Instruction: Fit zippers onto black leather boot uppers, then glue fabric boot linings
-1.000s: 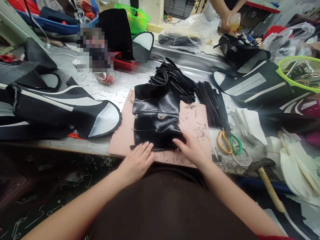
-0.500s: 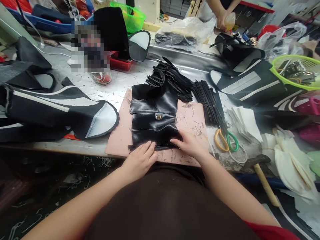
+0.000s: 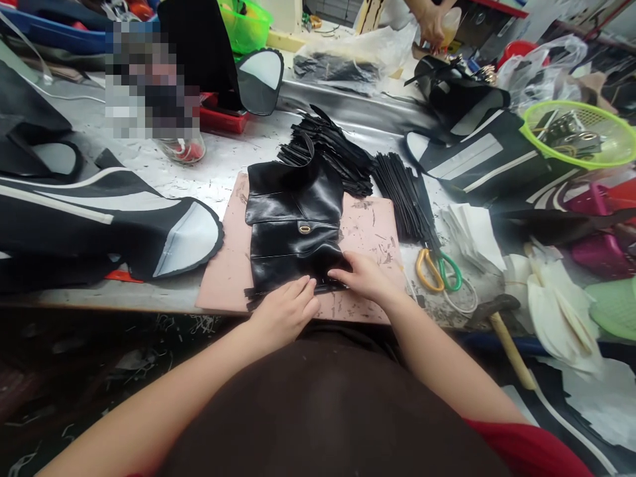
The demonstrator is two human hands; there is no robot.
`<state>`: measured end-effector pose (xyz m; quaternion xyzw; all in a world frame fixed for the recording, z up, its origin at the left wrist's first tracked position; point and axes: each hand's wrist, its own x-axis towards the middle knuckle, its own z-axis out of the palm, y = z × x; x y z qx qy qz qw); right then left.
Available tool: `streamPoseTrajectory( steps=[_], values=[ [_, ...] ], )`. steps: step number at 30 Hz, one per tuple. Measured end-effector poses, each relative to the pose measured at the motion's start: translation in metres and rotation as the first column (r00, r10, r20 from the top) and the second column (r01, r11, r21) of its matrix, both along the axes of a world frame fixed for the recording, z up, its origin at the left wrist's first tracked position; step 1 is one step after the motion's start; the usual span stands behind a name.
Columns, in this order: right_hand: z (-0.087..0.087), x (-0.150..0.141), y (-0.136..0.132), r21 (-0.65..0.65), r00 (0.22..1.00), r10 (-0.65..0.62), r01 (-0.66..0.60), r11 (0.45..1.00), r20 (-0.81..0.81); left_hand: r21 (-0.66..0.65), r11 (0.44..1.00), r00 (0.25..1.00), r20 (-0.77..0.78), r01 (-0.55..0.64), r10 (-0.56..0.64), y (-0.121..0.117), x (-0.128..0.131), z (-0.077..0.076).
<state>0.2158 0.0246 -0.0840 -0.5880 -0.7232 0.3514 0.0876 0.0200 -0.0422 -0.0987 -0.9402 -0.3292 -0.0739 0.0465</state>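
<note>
A shiny black leather piece (image 3: 293, 199), with a small gold-coloured buckle, lies on a pink board (image 3: 223, 265) before me. Along its near edge runs a narrow black strip (image 3: 252, 293), whose left end pokes out. My left hand (image 3: 285, 308) rests on that edge with its fingers stretched out flat. At the near right corner my right hand (image 3: 366, 278) grips the leather, thumb on top; its fingertips are partly hidden. Just beyond the board are a loose pile of black strips (image 3: 342, 152) and a second bundle of strips (image 3: 402, 199).
Scissors (image 3: 440, 270), white slips (image 3: 472, 235) and a hammer (image 3: 509, 344) lie to the right. Black boot pieces with white backing (image 3: 186, 238) reach in from the left. A green basket (image 3: 581, 136) holds metal parts. Another person's hand (image 3: 432, 26) shows at the back.
The view has shifted, so the bench appears further left. My left hand has slid slightly right along the near edge, closer to my right hand, which keeps its grip at the corner.
</note>
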Motion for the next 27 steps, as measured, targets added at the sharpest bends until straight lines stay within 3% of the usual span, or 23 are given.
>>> streamPoseTrajectory(
  steps=[12,15,17,19,22,27],
  values=[
    [0.002,-0.009,0.003,-0.008,0.996,0.001,-0.001,1.0,0.091,-0.039,0.998,0.999,0.013,0.039,-0.039,0.007,0.016,0.002],
    [0.004,-0.004,0.0,0.029,0.985,-0.083,0.079,0.996,0.15,-0.087,0.995,0.999,-0.014,0.043,-0.045,0.009,0.017,0.004],
    [0.005,0.004,-0.004,-0.005,0.986,-0.15,0.15,0.989,0.079,-0.109,0.994,0.999,-0.025,0.031,-0.034,0.011,0.019,0.005],
    [0.004,0.012,-0.008,-0.111,0.977,-0.194,0.183,0.977,-0.089,-0.112,0.993,0.999,-0.024,0.033,-0.036,0.012,0.021,0.005],
    [0.0,0.019,-0.011,-0.189,0.927,-0.268,0.222,0.956,-0.263,-0.122,0.99,0.998,-0.009,0.064,-0.066,0.015,0.024,0.004],
    [-0.009,0.021,-0.012,-0.133,0.921,-0.287,0.26,0.956,-0.264,-0.176,0.981,0.995,-0.045,0.078,-0.087,0.02,0.025,0.002]
  ],
)
